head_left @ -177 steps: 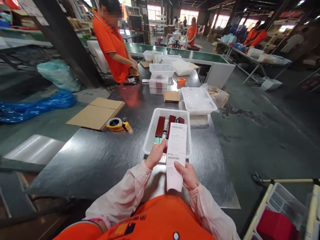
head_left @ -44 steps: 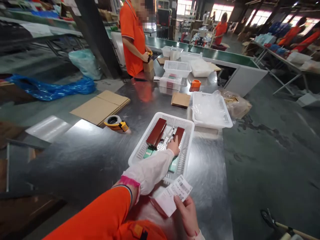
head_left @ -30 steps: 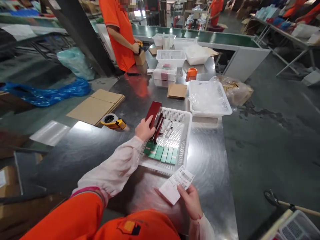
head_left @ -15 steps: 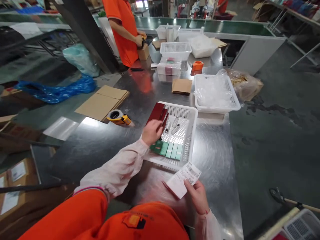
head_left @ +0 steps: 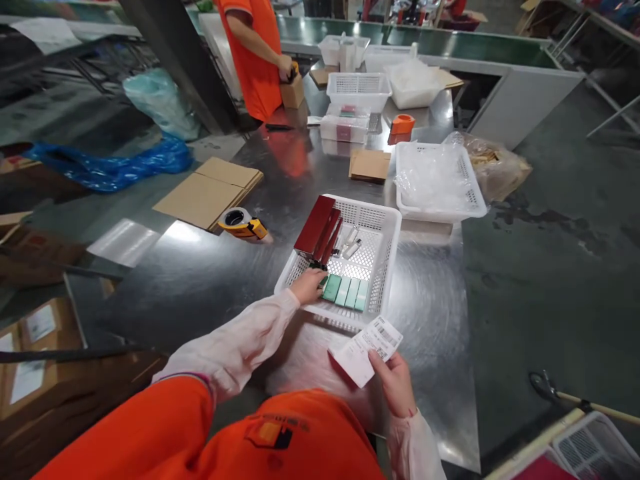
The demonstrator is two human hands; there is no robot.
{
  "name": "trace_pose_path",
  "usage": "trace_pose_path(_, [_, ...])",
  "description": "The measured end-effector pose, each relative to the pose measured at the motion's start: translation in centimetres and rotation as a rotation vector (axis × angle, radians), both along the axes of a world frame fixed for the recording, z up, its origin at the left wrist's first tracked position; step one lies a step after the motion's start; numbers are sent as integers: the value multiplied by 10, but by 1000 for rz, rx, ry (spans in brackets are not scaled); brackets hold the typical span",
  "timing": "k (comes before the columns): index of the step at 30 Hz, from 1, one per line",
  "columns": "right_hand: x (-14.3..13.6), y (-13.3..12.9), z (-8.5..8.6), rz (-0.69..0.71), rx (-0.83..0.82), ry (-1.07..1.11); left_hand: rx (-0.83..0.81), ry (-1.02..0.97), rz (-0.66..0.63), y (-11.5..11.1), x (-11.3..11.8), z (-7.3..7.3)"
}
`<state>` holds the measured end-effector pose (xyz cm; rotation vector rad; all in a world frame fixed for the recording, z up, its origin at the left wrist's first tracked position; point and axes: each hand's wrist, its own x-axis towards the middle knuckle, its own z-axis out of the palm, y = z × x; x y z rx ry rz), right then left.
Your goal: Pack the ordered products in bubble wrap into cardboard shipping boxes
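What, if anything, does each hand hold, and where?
Right hand: the printed paper, pinched at its lower-right edge. Left hand: at the green boxes; whether it grips one cannot be told.

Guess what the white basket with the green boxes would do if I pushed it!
The white basket would probably slide, because the metal table looks smooth and shiny. It seems unlikely to tip, being wide and low. The small clear tubes inside might roll or shift, since they look loose and roundish.

Nothing legible: barcoded slip (head_left: 364, 352) on near side of white basket (head_left: 388, 263), shirt logo (head_left: 271, 435) nearer still, print too small.
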<state>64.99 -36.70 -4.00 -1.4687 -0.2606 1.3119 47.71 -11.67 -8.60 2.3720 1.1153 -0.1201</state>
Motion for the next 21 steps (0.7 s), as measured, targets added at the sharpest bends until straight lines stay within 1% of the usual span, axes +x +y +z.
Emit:
trace_pose_path(2, [-2, 0, -1, 2, -8, -3, -19, 13, -17, 1, 5, 3])
trace_pose_path(7, [-6, -1, 0, 18, -1, -26, -72, 117, -143, 3, 28, 5])
trace_pose_path(10, [-7, -2, 3, 5, 1, -25, -57, 141, -178, 6, 32, 13])
trace_pose_path(12, [-6, -4, 4, -2, 1, -19, -30, 102, -175, 7, 25, 22])
trace_pose_path(15, [-6, -6, 4, -4, -6, -15, 12, 77, -130, 7, 5, 39])
trace_pose_path(18, [-7, -3, 3, -3, -4, -13, 19, 179, -91, 4, -13, 51])
trace_pose_path(21, [-10, 1, 4, 9, 9, -7, 39, 279, -10, 1, -21, 56])
